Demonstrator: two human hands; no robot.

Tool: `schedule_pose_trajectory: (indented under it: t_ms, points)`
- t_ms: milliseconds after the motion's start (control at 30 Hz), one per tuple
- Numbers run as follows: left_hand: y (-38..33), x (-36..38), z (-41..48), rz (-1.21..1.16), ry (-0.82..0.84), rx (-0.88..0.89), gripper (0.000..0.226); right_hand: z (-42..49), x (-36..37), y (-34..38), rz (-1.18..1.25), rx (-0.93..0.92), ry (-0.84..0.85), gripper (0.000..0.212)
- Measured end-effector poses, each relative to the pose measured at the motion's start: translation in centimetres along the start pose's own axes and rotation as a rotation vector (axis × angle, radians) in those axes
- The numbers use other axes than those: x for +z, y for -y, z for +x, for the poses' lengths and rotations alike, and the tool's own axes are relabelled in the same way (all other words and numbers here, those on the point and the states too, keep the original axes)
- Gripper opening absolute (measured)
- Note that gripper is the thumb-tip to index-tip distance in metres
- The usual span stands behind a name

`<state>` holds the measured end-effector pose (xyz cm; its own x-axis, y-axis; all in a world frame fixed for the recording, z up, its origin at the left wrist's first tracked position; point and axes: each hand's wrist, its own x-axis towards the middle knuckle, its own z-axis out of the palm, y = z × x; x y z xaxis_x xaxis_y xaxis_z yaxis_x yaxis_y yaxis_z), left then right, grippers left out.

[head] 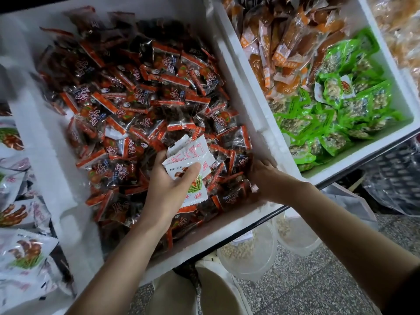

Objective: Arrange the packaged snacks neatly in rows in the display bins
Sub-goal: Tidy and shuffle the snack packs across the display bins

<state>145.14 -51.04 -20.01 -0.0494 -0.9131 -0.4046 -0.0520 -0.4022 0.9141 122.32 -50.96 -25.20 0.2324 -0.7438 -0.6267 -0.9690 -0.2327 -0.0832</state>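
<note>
A white foam bin (241, 92) in the middle holds a loose heap of dark snack packets with orange-red ends (145, 96). Over its near part, my left hand (168, 189) grips a small stack of white snack packets (193, 160) printed with red text and a green picture. My right hand (263, 178) reaches into the bin's near right corner, fingers down among the dark packets by the bin wall; whether it holds any is hidden.
A second foam bin (406, 103) on the right holds orange packets (284, 46) and green packets (341, 110). White packets like the held ones lie at the left edge (20, 253). Below the bins stand clear tubs (250, 251) on a speckled floor.
</note>
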Motion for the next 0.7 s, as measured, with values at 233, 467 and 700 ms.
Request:
schedule_pose_trajectory:
  t_ms: [233,467,700]
  points:
    - [0.0,-0.6,-0.4,0.003,-0.011,-0.014,0.041,-0.9,-1.7,0.5,-0.082,-0.055,-0.042,0.033]
    - [0.0,-1.2,-1.3,-0.040,-0.011,-0.002,0.037,-2.9,-1.8,0.0,0.055,0.011,-0.131,0.037]
    - [-0.1,-1.0,-2.1,-0.075,-0.077,-0.026,0.031,-5.7,-2.8,1.5,0.671,0.073,-0.552,0.021]
